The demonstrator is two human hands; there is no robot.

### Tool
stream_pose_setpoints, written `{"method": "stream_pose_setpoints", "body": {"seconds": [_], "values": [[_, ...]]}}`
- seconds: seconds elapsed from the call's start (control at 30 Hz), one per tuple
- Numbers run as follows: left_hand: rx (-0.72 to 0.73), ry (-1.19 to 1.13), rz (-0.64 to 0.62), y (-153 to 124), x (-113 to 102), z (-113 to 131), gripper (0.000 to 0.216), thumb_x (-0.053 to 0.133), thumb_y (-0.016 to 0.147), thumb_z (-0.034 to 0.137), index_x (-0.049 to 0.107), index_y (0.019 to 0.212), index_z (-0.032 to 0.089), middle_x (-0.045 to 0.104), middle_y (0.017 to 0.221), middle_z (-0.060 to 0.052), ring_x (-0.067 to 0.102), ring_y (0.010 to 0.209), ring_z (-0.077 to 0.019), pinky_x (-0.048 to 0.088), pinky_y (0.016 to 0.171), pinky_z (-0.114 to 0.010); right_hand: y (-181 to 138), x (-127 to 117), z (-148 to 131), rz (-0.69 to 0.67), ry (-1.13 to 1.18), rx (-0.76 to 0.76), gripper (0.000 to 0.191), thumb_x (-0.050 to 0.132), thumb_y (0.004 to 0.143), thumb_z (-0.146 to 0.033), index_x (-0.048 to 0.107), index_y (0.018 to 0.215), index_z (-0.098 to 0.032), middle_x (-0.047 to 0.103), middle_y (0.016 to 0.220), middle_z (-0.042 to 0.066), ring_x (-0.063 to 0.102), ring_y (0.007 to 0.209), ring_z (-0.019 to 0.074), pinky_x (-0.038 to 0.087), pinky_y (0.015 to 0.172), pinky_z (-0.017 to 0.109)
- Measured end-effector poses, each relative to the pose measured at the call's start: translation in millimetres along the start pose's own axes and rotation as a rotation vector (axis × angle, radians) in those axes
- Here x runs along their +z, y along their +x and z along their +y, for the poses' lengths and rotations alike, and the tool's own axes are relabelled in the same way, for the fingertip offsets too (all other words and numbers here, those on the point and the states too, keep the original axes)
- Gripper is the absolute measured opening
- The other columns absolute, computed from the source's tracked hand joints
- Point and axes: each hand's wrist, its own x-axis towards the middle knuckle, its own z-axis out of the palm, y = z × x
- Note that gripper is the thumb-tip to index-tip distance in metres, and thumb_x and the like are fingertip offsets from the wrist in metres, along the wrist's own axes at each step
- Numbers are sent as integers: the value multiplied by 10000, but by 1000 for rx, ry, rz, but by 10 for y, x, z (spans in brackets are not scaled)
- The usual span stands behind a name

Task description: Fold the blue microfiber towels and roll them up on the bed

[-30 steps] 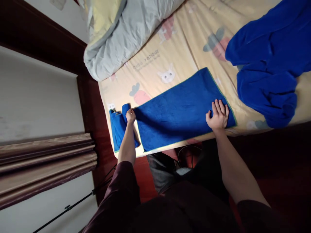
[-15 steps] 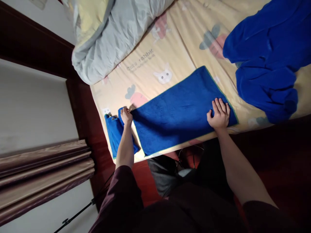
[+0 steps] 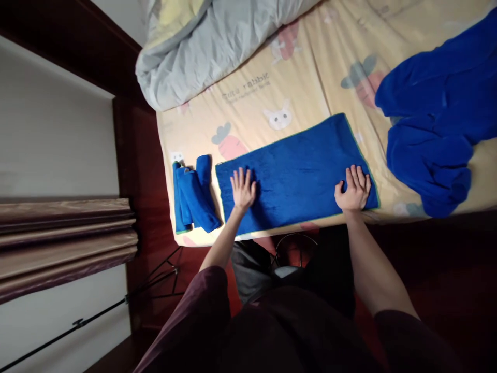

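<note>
A blue towel (image 3: 295, 171) with a thin green edge lies spread flat along the near side of the bed. My left hand (image 3: 243, 190) rests flat on its left part, fingers spread. On the towel's right end lies my right hand (image 3: 354, 189), palm down, thumb apart from the fingers. Neither hand grips anything. Just left of the towel, several rolled or folded blue towels (image 3: 198, 197) lie close together, touching one another.
A heap of crumpled blue cloth (image 3: 438, 114) lies on the bed's right. The printed bedsheet (image 3: 248, 119) carries a bunched grey-white quilt (image 3: 217, 49) at the back. Black tripod legs (image 3: 171, 272) stand on the floor left, near a curtain (image 3: 66, 238).
My left hand has left the towel's left corner and now lies flat on the towel. My right hand stays on the right end. The view has shifted slightly.
</note>
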Motion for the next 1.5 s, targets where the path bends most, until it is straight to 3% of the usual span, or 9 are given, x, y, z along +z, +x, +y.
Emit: {"method": "stream_pose_setpoints", "body": {"seconds": [0.17, 0.5, 0.67, 0.8, 0.93, 1.03, 1.13, 1.33, 1.5], "values": [[-20, -107, 13, -581, 243, 522, 607, 292, 1025, 307, 417, 1604, 174, 343, 1689, -88, 179, 1616, -219, 125, 1331, -522, 6, -44, -36, -8, 15, 10, 663, 460, 835, -186, 543, 1489, -110, 527, 1554, 195, 406, 1511, 329, 249, 1249, 642], [-16, -243, 87, -555, 306, 419, 629, 378, 956, 259, 476, 1573, 181, 412, 1650, -45, 279, 1588, -228, 121, 1345, -476, 3, -125, -84, 32, -93, -48, 589, 398, 920, -235, 552, 1483, -159, 578, 1500, 202, 474, 1469, 318, 342, 1211, 639], [-45, -286, 72, -543, 372, 429, 650, 444, 921, 254, 488, 1569, 237, 394, 1656, -17, 298, 1581, -257, 145, 1342, -499, 21, -136, -27, 8, -30, 12, 570, 383, 964, -308, 527, 1508, -218, 539, 1546, 183, 447, 1485, 384, 278, 1211, 713], [-46, -283, 87, -528, 438, 395, 662, 452, 913, 256, 484, 1574, 264, 383, 1657, 2, 316, 1573, -257, 139, 1345, -493, 110, 131, -741, 36, 27, 99, 534, 403, 1007, -394, 493, 1525, -305, 335, 1690, 102, 231, 1581, 422, 180, 1229, 729], [-45, -289, 86, -525, 457, 373, 666, 451, 912, 284, 481, 1577, 276, 401, 1649, -2, 323, 1569, -263, 156, 1340, -501, 138, 644, -2054, -224, 191, -278, 511, 352, 1051, -381, 416, 1555, -324, 202, 1735, -66, 154, 1619, 288, 160, 1300, 593], [-32, -276, 93, -529, 452, 367, 651, 445, 920, 302, 494, 1567, 252, 433, 1634, -26, 328, 1566, -271, 165, 1334, -506, 255, 849, -2501, -467, 194, -486, 512, 368, 1072, -388, 396, 1574, -291, 167, 1743, -68, 128, 1622, 244, 65, 1321, 527], [-22, -262, 103, -537, 458, 357, 636, 431, 930, 285, 497, 1561, 240, 425, 1640, -34, 336, 1564, -269, 162, 1330, -510, 594, 784, -2090, -488, 63, -494, 622, 396, 1081, -512, 321, 1625, -219, 144, 1754, 25, 114, 1620, 253, 42, 1309, 531], [25, -291, 151, -552, 492, 334, 624, 465, 929, 262, 496, 1546, 171, 448, 1626, -100, 361, 1549, -307, 177, 1299, -560, 1738, 454, -567, -298, -344, -90, 657, 258, 1094, -476, 266, 1664, -149, 156, 1748, 128, 125, 1622, 277, 128, 1298, 567], [32, -291, 182, -545, 483, 351, 616, 472, 927, 257, 509, 1537, 175, 470, 1612, -106, 388, 1533, -313, 188, 1288, -556, 2130, 435, -332, -301, -380, -51, 667, 188, 1100, -470, 202, 1677, -135, 127, 1749, 157, 81, 1623, 301, 127, 1268, 656]]}}
